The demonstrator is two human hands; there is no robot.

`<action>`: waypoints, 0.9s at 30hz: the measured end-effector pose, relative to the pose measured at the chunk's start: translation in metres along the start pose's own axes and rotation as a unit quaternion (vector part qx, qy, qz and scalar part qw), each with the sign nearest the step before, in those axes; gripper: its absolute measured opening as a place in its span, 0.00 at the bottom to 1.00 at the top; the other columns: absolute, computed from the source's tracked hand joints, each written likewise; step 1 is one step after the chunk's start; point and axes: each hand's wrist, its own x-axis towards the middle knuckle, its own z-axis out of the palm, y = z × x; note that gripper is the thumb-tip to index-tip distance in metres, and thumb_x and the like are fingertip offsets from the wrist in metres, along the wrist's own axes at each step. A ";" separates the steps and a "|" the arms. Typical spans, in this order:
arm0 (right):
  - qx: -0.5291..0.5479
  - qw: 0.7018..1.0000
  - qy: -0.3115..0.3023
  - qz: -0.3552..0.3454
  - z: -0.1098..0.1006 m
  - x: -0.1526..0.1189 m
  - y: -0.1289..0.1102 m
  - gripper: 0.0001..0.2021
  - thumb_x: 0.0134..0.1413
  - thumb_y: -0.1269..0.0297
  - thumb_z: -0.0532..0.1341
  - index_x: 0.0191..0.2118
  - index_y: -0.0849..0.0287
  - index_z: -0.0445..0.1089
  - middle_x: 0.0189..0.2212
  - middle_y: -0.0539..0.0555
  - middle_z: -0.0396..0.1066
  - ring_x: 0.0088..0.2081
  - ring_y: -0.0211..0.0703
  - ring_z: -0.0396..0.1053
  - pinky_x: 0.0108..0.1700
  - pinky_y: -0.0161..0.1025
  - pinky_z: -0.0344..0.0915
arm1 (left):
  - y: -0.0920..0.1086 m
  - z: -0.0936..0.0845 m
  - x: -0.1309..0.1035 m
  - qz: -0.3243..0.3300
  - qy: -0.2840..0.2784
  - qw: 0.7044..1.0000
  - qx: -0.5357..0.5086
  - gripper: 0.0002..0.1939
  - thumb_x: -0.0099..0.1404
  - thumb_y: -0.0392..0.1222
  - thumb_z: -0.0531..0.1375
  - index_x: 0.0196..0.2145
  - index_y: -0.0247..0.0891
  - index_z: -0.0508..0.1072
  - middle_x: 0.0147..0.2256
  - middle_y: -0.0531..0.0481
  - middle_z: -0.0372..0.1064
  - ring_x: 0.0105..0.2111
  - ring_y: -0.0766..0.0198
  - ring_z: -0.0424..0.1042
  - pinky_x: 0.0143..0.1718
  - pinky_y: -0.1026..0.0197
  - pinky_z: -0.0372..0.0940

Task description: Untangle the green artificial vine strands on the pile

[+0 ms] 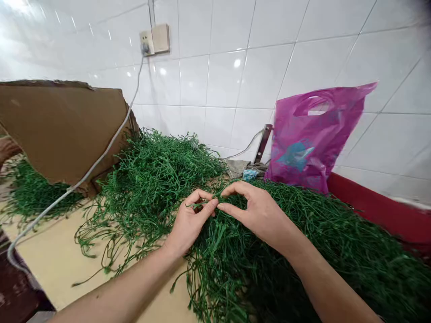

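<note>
My left hand (193, 217) is closed, thumb and fingers pinching a thin green stem (198, 204) in the middle of the view. Close beside it on the right, my right hand (257, 208) curves with thumb and forefinger at the stem's other end; whether its fingertips grip the stem is hard to make out. A large heap of green stems (303, 224) lies under and to the right of my hands. Another pile of stems (164, 163) stands behind my left hand, with loose strands spread on the pale tabletop (57, 264).
A brown cardboard sheet (63, 125) stands on the left, crossed by a grey cable (111, 141) from a wall socket (146, 42). Behind it shows another person's hand (8, 148). A pink plastic bag (313, 134) and a red surface (377, 206) are at the right.
</note>
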 end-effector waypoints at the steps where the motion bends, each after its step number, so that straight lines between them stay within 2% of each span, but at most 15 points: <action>1: -0.026 1.000 0.003 -0.015 0.003 0.000 0.001 0.02 0.56 0.71 0.65 0.35 0.58 0.72 0.36 0.52 0.76 0.40 0.45 0.72 0.43 0.41 0.63 | 0.000 0.000 0.001 0.005 0.005 1.000 -0.001 0.09 0.63 0.44 0.64 0.32 0.37 0.71 0.32 0.55 0.67 0.31 0.70 0.67 0.35 0.67 0.63; 5: -0.077 0.995 0.010 -0.060 0.008 0.001 0.004 0.05 0.57 0.74 0.61 0.35 0.58 0.72 0.34 0.53 0.75 0.40 0.46 0.70 0.44 0.42 0.61 | 0.003 0.003 0.003 0.012 0.014 1.000 -0.007 0.09 0.61 0.43 0.65 0.30 0.37 0.70 0.40 0.50 0.73 0.36 0.67 0.72 0.40 0.64 0.67; 7: -0.073 0.995 0.021 -0.068 0.010 0.001 0.004 0.05 0.55 0.75 0.60 0.33 0.58 0.71 0.32 0.51 0.74 0.37 0.44 0.69 0.41 0.39 0.60 | 0.004 0.004 0.003 0.013 0.011 1.000 -0.009 0.09 0.62 0.42 0.64 0.29 0.37 0.69 0.39 0.49 0.75 0.36 0.65 0.73 0.40 0.63 0.67; 9: -0.076 0.994 0.051 -0.057 0.014 0.001 0.001 0.06 0.51 0.75 0.60 0.28 0.58 0.68 0.27 0.49 0.70 0.31 0.40 0.66 0.36 0.37 0.58 | 0.006 0.005 0.003 0.024 0.012 1.000 0.003 0.08 0.61 0.41 0.64 0.29 0.37 0.69 0.37 0.48 0.76 0.38 0.64 0.75 0.42 0.63 0.67; 12: -0.076 0.994 0.079 -0.021 0.024 0.002 -0.002 0.08 0.48 0.73 0.58 0.23 0.56 0.61 0.19 0.44 0.60 0.23 0.35 0.56 0.29 0.36 0.52 | 0.006 0.006 0.004 0.040 0.016 0.999 0.032 0.07 0.62 0.40 0.63 0.28 0.36 0.70 0.36 0.47 0.77 0.42 0.62 0.75 0.45 0.62 0.67; 15: -0.043 0.994 0.092 0.030 0.023 0.006 0.005 0.08 0.47 0.70 0.59 0.23 0.56 0.60 0.17 0.42 0.56 0.21 0.34 0.52 0.25 0.35 0.50 | 0.008 0.008 0.002 0.041 0.013 0.999 0.027 0.07 0.63 0.40 0.63 0.29 0.36 0.71 0.35 0.46 0.77 0.38 0.63 0.75 0.43 0.62 0.68; 17: -0.042 0.984 0.149 0.094 0.007 0.008 0.016 0.07 0.47 0.69 0.59 0.22 0.56 0.63 0.17 0.43 0.60 0.21 0.35 0.56 0.26 0.35 0.52 | 0.011 0.009 -0.001 0.041 0.014 0.999 -0.011 0.08 0.63 0.40 0.63 0.29 0.36 0.71 0.34 0.48 0.77 0.37 0.63 0.76 0.43 0.61 0.68; 19: -0.043 0.958 0.229 0.167 -0.021 0.009 0.028 0.06 0.47 0.69 0.61 0.22 0.56 0.67 0.19 0.47 0.68 0.23 0.38 0.64 0.28 0.36 0.58 | 0.015 0.011 -0.005 0.032 0.012 0.998 -0.053 0.09 0.63 0.40 0.64 0.27 0.36 0.70 0.34 0.49 0.77 0.36 0.64 0.77 0.44 0.61 0.70; 20: -0.030 0.949 0.255 0.185 -0.037 0.008 0.033 0.04 0.48 0.68 0.62 0.24 0.57 0.71 0.22 0.51 0.73 0.27 0.41 0.69 0.31 0.38 0.61 | 0.017 0.011 -0.006 0.025 0.010 0.997 -0.072 0.10 0.63 0.40 0.65 0.27 0.36 0.69 0.34 0.50 0.77 0.36 0.65 0.78 0.44 0.61 0.70; 22: -0.041 0.935 0.293 0.197 -0.067 0.005 0.037 0.04 0.52 0.66 0.62 0.30 0.58 0.74 0.28 0.56 0.77 0.30 0.43 0.72 0.35 0.40 0.64 | 0.018 0.012 -0.006 0.007 0.008 0.994 -0.107 0.12 0.61 0.41 0.67 0.26 0.36 0.69 0.35 0.50 0.78 0.35 0.65 0.79 0.43 0.62 0.71; 25: -0.140 0.903 0.336 0.229 -0.095 -0.001 0.028 0.09 0.53 0.70 0.64 0.41 0.58 0.77 0.38 0.60 0.79 0.39 0.47 0.74 0.46 0.45 0.64 | 0.015 0.011 -0.002 -0.016 0.020 0.989 -0.144 0.13 0.60 0.43 0.69 0.26 0.36 0.70 0.37 0.51 0.78 0.37 0.66 0.79 0.45 0.64 0.70; 27: -0.217 0.887 0.338 0.229 -0.099 -0.005 0.015 0.14 0.54 0.71 0.65 0.47 0.56 0.77 0.42 0.60 0.79 0.43 0.49 0.74 0.50 0.47 0.63 | 0.011 0.010 0.000 -0.037 0.027 0.987 -0.156 0.14 0.59 0.44 0.70 0.27 0.36 0.70 0.32 0.54 0.77 0.37 0.68 0.79 0.44 0.66 0.70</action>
